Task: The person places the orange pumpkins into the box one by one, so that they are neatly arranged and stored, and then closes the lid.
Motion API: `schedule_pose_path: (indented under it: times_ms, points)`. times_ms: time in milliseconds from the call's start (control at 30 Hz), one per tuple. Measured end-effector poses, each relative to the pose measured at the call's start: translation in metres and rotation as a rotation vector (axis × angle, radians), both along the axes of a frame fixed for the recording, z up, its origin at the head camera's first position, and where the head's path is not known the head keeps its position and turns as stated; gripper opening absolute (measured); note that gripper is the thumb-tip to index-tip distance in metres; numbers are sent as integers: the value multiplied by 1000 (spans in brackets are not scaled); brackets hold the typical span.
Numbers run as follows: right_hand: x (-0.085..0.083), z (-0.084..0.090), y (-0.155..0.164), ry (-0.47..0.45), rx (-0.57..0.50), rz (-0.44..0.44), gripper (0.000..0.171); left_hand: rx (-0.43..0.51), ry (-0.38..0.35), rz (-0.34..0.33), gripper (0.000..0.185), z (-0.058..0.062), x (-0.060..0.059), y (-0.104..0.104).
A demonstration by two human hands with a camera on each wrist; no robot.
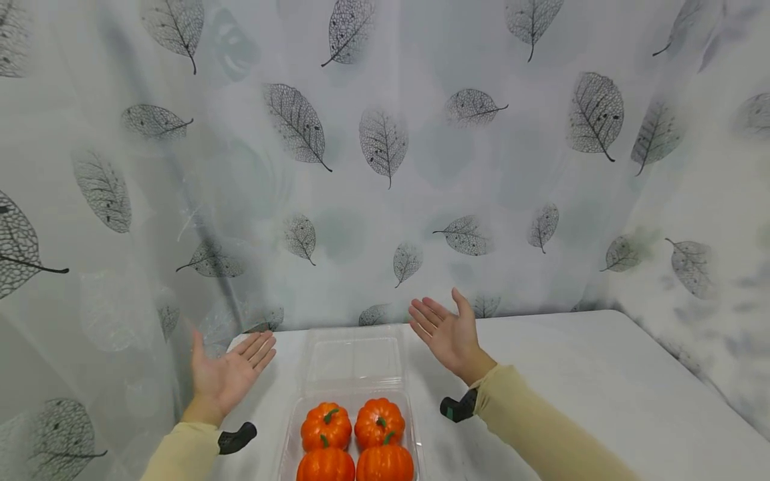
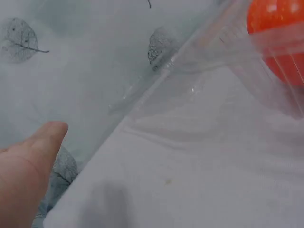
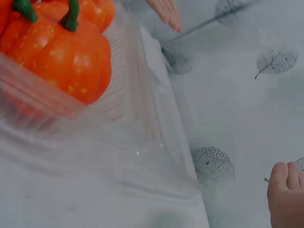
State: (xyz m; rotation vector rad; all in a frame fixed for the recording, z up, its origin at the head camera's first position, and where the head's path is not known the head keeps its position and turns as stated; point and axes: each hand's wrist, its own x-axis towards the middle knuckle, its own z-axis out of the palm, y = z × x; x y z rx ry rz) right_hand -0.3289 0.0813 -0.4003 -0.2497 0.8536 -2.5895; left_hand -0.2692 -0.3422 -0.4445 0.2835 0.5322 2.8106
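Observation:
Both hands are held up over the table with palms showing and fingers straight, and neither holds anything. My left hand [image 1: 225, 377] is to the left of a clear plastic clamshell box [image 1: 291, 427], my right hand [image 1: 450, 337] to its right. Several orange toy pumpkins [image 1: 325, 426] with green stems sit inside the box in two rows. Its transparent lid [image 1: 355, 364] lies folded back, away from me. In the left wrist view part of the left hand [image 2: 26, 173] shows beside the table edge. The right wrist view catches the right fingertips [image 3: 280, 178] low at the right.
The box stands on a white-covered table [image 1: 559, 374] whose back edge meets a hanging leaf-print curtain [image 1: 385, 220]. More of this sheet hangs along the left and right sides. Each wrist carries a dark camera mount [image 1: 237, 438] over a beige sleeve [image 1: 186, 454].

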Motion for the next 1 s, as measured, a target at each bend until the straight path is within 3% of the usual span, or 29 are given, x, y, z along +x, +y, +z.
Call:
schedule_pose_path:
  times_ms: [200,500,1000]
  points:
    - [-9,-30,8,-79,15,76,102,37,-60,-48,120,-24,-3,2]
    - [-15,-67,16,-172,94,129,110,-37,-114,-100,120,-40,-9,11]
    - [-10,-81,6,-171,154,178,111,-104,-76,-168,112,-50,-15,14]
